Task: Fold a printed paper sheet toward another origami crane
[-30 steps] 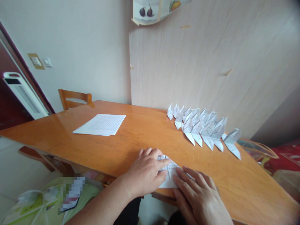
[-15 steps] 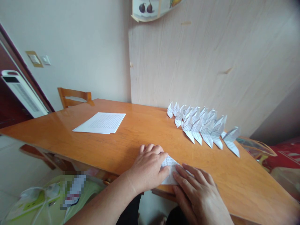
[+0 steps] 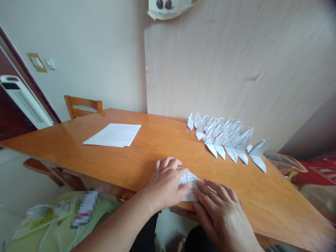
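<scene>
A folded sheet of printed paper point(image 3: 189, 181) lies at the near edge of the wooden table, partly hidden under both hands. My left hand point(image 3: 169, 183) rests on its left side, thumb held apart from the fingers. On the right side, my right hand point(image 3: 220, 206) lies flat with fingers stretched across the paper. Neither hand grips it; both press from above. Further back on the right stand several folded paper pieces point(image 3: 225, 136) with pointed, wing-like tips, set close together in rows.
A stack of printed sheets point(image 3: 115, 134) lies on the left part of the table point(image 3: 157, 136). Behind it is a wooden chair point(image 3: 84, 105). A green stool point(image 3: 99, 213) with cables and a power strip stands below left. Red bags point(image 3: 319, 175) sit beyond the right edge.
The view has tilted slightly, so the table and its contents appear a little higher. Both hands stay on the paper, with hardly any movement.
</scene>
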{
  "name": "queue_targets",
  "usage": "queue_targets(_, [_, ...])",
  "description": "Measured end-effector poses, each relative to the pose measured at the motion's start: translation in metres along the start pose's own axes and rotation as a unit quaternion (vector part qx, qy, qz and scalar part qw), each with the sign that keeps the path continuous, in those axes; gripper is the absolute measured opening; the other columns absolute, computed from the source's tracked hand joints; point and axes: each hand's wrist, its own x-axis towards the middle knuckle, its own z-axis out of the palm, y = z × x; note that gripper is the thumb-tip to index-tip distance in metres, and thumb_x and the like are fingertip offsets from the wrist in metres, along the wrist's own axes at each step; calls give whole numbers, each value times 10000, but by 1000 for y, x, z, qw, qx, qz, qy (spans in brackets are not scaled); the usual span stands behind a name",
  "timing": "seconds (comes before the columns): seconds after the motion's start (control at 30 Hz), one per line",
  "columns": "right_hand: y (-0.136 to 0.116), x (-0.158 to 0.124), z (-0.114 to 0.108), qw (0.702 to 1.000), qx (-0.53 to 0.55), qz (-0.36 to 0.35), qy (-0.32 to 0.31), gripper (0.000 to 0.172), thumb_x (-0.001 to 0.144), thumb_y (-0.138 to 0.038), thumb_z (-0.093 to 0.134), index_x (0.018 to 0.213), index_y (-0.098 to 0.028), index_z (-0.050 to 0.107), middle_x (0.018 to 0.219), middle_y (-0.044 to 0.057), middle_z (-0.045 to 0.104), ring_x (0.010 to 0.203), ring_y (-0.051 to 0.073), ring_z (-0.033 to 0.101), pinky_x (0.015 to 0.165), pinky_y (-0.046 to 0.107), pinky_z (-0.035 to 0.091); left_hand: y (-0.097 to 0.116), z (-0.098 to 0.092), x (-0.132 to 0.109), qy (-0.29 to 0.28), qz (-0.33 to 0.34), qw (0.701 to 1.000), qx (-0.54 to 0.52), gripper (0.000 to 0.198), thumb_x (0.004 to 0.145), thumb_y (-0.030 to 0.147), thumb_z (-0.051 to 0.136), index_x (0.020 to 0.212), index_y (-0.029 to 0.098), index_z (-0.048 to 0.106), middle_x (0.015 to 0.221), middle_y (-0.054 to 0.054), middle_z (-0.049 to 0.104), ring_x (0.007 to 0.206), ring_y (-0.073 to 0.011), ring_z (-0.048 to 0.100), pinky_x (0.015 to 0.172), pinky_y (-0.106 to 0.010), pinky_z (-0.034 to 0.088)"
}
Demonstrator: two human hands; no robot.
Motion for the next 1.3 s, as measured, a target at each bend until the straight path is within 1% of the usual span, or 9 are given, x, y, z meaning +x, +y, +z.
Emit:
queue_targets(0.17, [1,-1,-2,1000,-11,-5,-7,287,985,-285,560,1245,-253,677,1300,-12,665,1215,287,535,1015,465,372,-1,2,-1,2,-4,1000,-5,394,888,481,602,1243,314,642,1270,-64,581,1217,-301,455,1004,-483,368])
queue_targets(0.3, [3,-1,-2,999,-37,-28,-25,325,974,-241,563,1287,-240,650,1353,13,632,1246,309,512,1017,485,360,0,1,-1,-2,-9,1000,-11,400,876,503,614,1226,312,647,1269,-65,580,1216,-304,454,1009,-481,366])
queue_targets(0.43, [4,-1,-1,998,-49,-41,-28,330,972,-249,562,1291,-241,647,1364,12,624,1236,315,518,1008,484,360,2,-1,-1,-2,-11,1000,-9,391,881,507,608,1217,311,643,1263,-65,580,1227,-306,446,1015,-486,359])
queue_targets(0.6, [3,-2,0,999,-44,-21,-14,306,985,-271,543,1265,-246,662,1341,-2,642,1227,313,524,1013,489,356,3,-2,-1,-2,-11,1000,-4,365,871,487,623,1188,309,648,1270,-65,579,1259,-309,426,1023,-487,350])
queue_targets(0.77, [3,-3,-1,999,-35,-5,-31,315,989,-272,551,1291,-260,641,1367,-24,621,1256,311,498,1024,500,354,2,-1,-1,0,-5,1000,-1,378,890,503,594,1210,306,641,1269,-69,584,1255,-310,431,1024,-493,350])
queue_targets(0.87, [1,-3,-2,999,-29,1,-35,322,990,-271,551,1301,-255,632,1373,-19,615,1267,309,488,1038,502,354,1,-1,-2,-3,-2,1000,3,392,906,504,567,1237,302,632,1277,-75,585,1265,-313,425,1028,-499,348])
queue_targets(1.17, [0,-2,-2,999,-20,3,-35,305,984,-257,554,1274,-239,647,1332,18,641,1258,316,498,1032,500,372,2,-1,-2,-3,-1,1000,10,364,936,412,524,1270,302,619,1304,-71,587,1287,-316,409,1047,-511,329])
queue_targets(1.3, [0,-2,-3,999,-9,5,-30,301,986,-261,555,1271,-239,651,1327,11,645,1262,313,497,1038,502,369,2,-1,-3,-6,-1,1000,15,367,927,373,529,1277,303,614,1326,-69,583,1312,-322,394,1050,-518,328])
